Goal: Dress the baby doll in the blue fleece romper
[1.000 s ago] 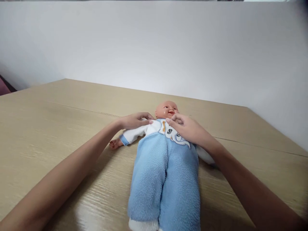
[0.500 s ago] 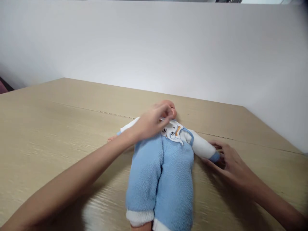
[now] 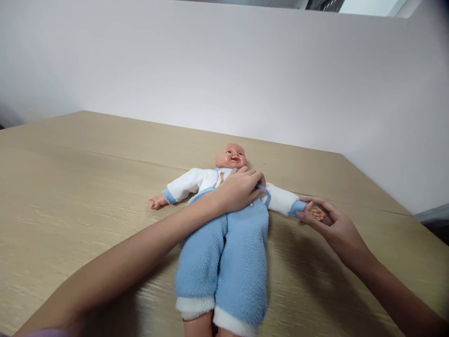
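Note:
A baby doll (image 3: 242, 257) in fleecy blue overalls and a white top lies face up, its bald head (image 3: 231, 155) away from me and its arms spread. My left hand (image 3: 240, 189) lies across the doll's chest, fingers curled over the bib near a shoulder strap, and hides most of the printed face there. At the doll's arm on the right side, my right hand (image 3: 328, 220) has thumb and fingers around the blue sleeve cuff (image 3: 296, 208); the small plastic hand pokes out beyond it. The doll's other arm (image 3: 184, 185) rests free on the table.
The wooden table (image 3: 87, 196) has a thin seam running across it behind the doll. A plain white partition (image 3: 210, 70) rises at its far edge. Dark shapes show beyond the table's right edge.
My left hand has moved from near the doll's head down to its chest, uncovering the face. My right hand has closed around the cuff, and the doll's plastic hand now shows. The view has shifted slightly.

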